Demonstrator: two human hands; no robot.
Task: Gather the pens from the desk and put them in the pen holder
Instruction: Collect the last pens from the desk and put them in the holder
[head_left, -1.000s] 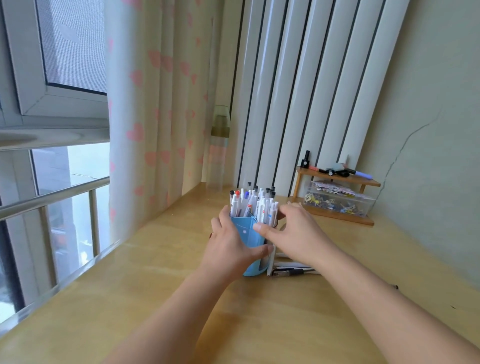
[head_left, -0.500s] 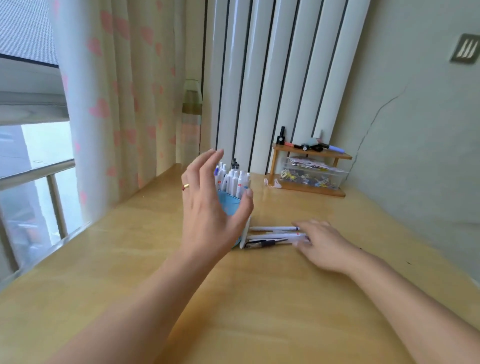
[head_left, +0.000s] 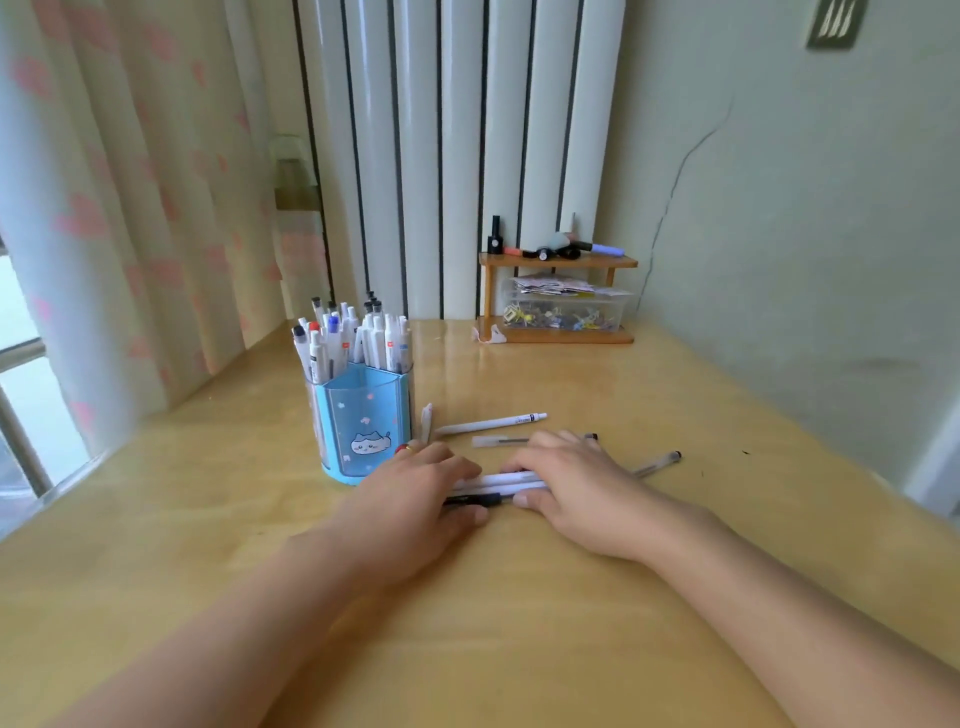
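Observation:
A blue pen holder (head_left: 363, 421) with a cat picture stands on the wooden desk (head_left: 467, 623), packed with several white pens (head_left: 358, 338). A bundle of loose pens (head_left: 498, 484) lies just right of it. My left hand (head_left: 421, 493) and my right hand (head_left: 576, 488) close on the bundle from either end, thumbs near me and fingers over the top. Farther back lie a white pen (head_left: 493, 423) and a clear pen (head_left: 498, 441). Another clear pen (head_left: 660, 464) sticks out past my right hand. A short white pen (head_left: 426, 423) lies by the holder.
A small wooden shelf (head_left: 558, 261) at the back holds markers and a little bottle, with a clear box of clips (head_left: 563, 314) under it. White radiator columns (head_left: 457, 156) rise behind. A curtain (head_left: 130, 208) and window are at the left, a wall at the right.
My left hand dropped from beside the holder onto the loose pens. My right hand slid left along the bundle. The two hands now face each other on it.

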